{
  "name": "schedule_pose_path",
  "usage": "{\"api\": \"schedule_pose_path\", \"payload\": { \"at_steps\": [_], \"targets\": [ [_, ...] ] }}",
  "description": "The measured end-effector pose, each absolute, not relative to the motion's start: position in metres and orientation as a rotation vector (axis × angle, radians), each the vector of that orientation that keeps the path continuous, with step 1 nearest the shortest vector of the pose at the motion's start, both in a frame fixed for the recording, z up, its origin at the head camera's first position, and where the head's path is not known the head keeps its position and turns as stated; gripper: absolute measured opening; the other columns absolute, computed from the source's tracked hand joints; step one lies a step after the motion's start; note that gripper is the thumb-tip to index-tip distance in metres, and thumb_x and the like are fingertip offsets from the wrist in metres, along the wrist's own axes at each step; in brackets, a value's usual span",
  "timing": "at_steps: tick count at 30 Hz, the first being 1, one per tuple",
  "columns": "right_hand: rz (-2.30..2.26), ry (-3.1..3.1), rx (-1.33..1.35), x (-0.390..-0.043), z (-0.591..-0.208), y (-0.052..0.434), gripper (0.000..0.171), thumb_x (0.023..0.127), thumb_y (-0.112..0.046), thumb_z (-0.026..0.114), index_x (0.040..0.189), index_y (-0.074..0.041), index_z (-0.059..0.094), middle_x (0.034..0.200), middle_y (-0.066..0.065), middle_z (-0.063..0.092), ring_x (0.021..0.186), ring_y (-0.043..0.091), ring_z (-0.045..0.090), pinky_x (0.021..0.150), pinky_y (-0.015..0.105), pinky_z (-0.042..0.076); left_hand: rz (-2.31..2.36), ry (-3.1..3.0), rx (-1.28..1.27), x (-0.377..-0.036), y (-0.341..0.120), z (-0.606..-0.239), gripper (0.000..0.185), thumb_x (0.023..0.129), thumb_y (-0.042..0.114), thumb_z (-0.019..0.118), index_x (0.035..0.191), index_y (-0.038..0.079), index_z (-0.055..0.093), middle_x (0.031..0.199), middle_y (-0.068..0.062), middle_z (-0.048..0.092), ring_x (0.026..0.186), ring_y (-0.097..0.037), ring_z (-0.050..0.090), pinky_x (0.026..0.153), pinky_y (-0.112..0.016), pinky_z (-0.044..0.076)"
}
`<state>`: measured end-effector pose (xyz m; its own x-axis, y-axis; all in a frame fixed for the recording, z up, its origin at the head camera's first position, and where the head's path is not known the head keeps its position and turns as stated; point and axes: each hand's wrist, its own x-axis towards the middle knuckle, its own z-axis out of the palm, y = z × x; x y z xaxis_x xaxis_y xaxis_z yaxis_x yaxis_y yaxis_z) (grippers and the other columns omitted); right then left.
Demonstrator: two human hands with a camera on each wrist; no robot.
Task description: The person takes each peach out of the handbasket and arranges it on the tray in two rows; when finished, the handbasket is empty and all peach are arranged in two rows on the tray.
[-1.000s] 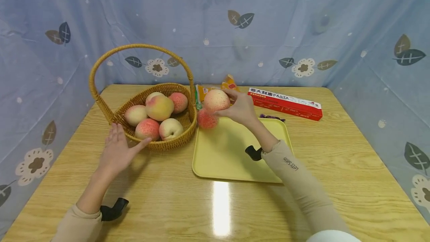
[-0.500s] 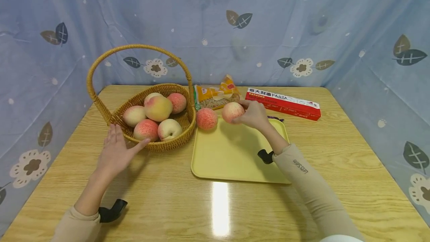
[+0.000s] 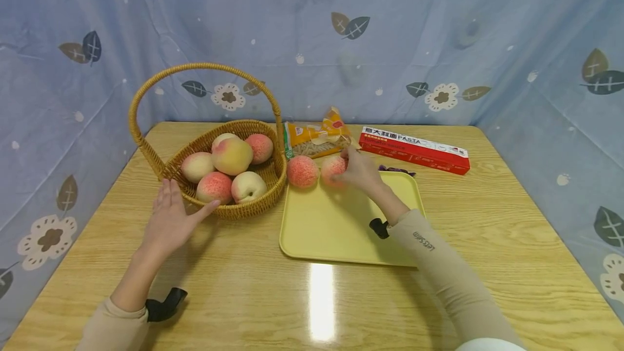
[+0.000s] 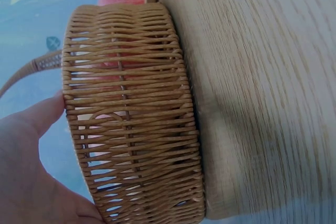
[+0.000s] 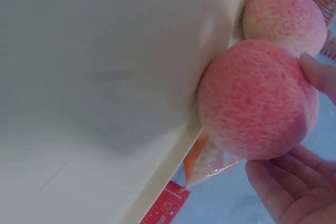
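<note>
My right hand point(image 3: 358, 169) holds a pink peach point(image 3: 332, 169) point(image 5: 257, 100) down on the far left corner of the yellow tray point(image 3: 341, 221), fingers curled round it. A second peach point(image 3: 301, 171) point(image 5: 286, 19) sits just to its left on the tray. My left hand point(image 3: 170, 218) lies open on the table, fingers straight, thumb touching the near wall of the wicker basket point(image 3: 244, 207) point(image 4: 131, 114). Several peaches point(image 3: 229, 167) fill the basket.
A yellow pasta bag point(image 3: 314, 138) and a red pasta box point(image 3: 414, 149) lie behind the tray. A small purple thing point(image 3: 395, 169) shows at the tray's far edge. Blue flowered cloth point(image 3: 312, 42) walls the wooden table point(image 3: 487, 242) on three sides.
My right hand carried the peach from above the tray's left corner down onto the tray beside the other peach. The left hand stayed put by the basket.
</note>
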<state>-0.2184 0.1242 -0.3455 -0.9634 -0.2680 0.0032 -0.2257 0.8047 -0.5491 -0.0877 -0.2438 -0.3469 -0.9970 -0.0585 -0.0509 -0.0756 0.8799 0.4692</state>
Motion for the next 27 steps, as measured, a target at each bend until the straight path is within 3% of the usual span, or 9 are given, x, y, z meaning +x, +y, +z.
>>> {"api": "schedule_pose_path", "payload": {
  "at_steps": [4,10,21,27],
  "targets": [
    [-0.814,2.93,-0.482,-0.217,-0.346,0.124,0.061,0.082,-0.022,0.078,0.13,0.005,0.052,0.121,0.023,0.062,0.109,0.038,0.059,0.09,0.047,0.049,0.75,3.006,-0.104,-0.088,-0.243,-0.347,0.115,0.092,0.068,0.043,0.143,-0.02,-0.01,0.149,-0.037,-0.019,0.139,-0.053,-0.011,0.113,-0.063,0.0],
    [-0.832,2.899,-0.569,-0.219,-0.347,0.128,0.07,0.079,-0.017,0.081,0.137,0.007,0.049,0.131,0.026,0.056,0.12,0.041,0.053,0.101,0.05,0.044,0.754,3.002,-0.107,-0.087,-0.242,-0.345,0.115,0.092,0.068,0.043,0.142,-0.02,-0.011,0.149,-0.037,-0.019,0.139,-0.053,-0.011,0.112,-0.064,0.0],
    [-0.909,2.842,-0.379,-0.228,-0.347,0.13,0.07,0.076,-0.027,0.084,0.134,0.001,0.057,0.133,0.019,0.057,0.123,0.037,0.051,0.102,0.049,0.043,0.741,2.996,-0.106,-0.088,-0.242,-0.345,0.115,0.092,0.069,0.042,0.142,-0.021,-0.011,0.149,-0.037,-0.02,0.139,-0.053,-0.012,0.113,-0.063,-0.001],
    [-0.886,2.878,-0.424,-0.228,-0.35,0.129,0.07,0.078,-0.027,0.083,0.134,0.004,0.055,0.129,0.022,0.059,0.117,0.038,0.054,0.097,0.048,0.046,0.742,2.995,-0.108,-0.087,-0.242,-0.344,0.115,0.092,0.068,0.042,0.142,-0.021,-0.01,0.149,-0.038,-0.02,0.139,-0.053,-0.012,0.113,-0.064,-0.001]
  ]
}}
